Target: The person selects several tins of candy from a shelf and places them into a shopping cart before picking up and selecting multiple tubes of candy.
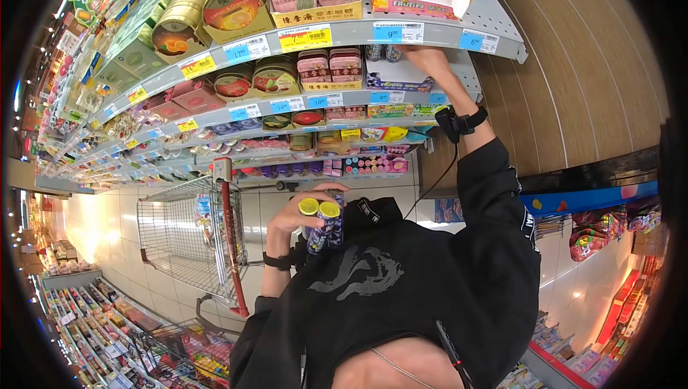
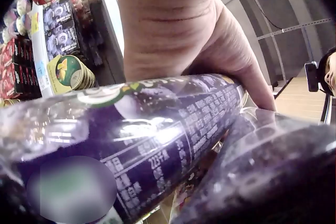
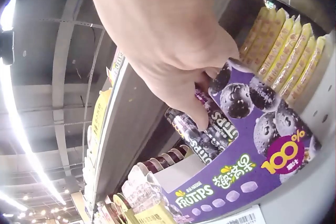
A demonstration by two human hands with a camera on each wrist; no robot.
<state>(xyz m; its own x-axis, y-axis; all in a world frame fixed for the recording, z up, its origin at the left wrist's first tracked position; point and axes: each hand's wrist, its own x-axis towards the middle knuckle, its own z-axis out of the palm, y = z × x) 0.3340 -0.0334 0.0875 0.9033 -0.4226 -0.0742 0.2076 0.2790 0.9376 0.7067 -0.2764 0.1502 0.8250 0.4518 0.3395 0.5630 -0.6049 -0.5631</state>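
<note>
Grip of the right hand pinches a purple candy roll inside the Frutips display box on the shelf, best drawn straight out past the cardboard lip, while the left hand clasps two yellow-capped tubes steady.

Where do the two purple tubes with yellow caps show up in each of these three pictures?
Head: centre of the picture, the two purple tubes, caps up, in the left hand.
Left wrist: they fill the lower frame, lying across.
Right wrist: not in it; the right hand touches a different tube in a display box.
Shared landmark: the round tins on the shelves, in head and left wrist views.
</note>
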